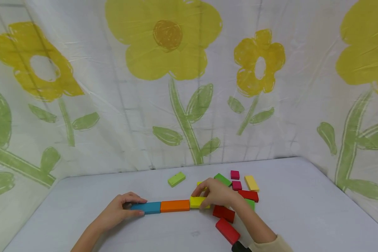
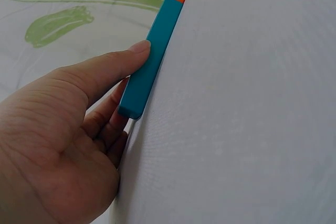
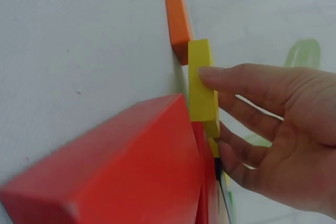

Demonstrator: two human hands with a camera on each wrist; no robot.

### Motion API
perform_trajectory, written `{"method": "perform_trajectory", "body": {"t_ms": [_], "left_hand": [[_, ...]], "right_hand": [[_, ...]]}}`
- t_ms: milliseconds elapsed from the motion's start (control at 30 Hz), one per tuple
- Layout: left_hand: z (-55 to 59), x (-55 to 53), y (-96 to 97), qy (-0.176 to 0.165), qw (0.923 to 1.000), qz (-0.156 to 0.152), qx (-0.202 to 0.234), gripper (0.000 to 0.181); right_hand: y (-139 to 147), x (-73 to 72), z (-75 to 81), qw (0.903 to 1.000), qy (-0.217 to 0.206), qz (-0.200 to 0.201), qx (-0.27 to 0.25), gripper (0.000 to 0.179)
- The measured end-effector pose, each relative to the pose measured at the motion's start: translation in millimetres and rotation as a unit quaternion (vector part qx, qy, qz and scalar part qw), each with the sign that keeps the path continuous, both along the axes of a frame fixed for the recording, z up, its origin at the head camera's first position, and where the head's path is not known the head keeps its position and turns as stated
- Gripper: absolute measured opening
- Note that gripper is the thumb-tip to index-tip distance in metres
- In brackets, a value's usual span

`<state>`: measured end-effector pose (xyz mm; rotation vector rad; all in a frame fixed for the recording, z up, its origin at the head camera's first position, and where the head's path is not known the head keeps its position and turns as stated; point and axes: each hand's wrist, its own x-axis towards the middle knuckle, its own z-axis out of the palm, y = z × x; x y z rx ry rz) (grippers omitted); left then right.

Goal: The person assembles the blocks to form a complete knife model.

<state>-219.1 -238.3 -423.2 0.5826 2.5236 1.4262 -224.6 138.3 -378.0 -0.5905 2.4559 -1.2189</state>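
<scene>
A blue block (image 1: 152, 208) and an orange block (image 1: 175, 205) lie end to end in a row on the white table. My left hand (image 1: 116, 211) pinches the blue block by its long sides, thumb on the near side, as the left wrist view shows. At the row's right end, my right hand (image 1: 219, 193) pinches a yellow block (image 3: 200, 85) between thumb and fingers. This block lines up with the orange one, its end at the orange block's end; whether they touch, I cannot tell.
Right of the row lie red blocks (image 1: 227, 231), green blocks (image 1: 222, 180), small magenta blocks (image 1: 235, 175) and another yellow block (image 1: 251, 183). A light green block (image 1: 176, 179) lies behind the row. A flowered cloth (image 1: 138, 105) hangs at the back.
</scene>
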Motion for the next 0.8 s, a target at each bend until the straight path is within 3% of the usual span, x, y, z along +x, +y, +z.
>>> {"method": "perform_trajectory", "body": {"t_ms": [800], "left_hand": [[2.2,1.2,1.1,0.004,1.0000,-0.006,0.004,0.032]], "right_hand": [[-4.5,-1.2,-7.3,0.9997,0.005,0.013,0.018,0.026]]}}
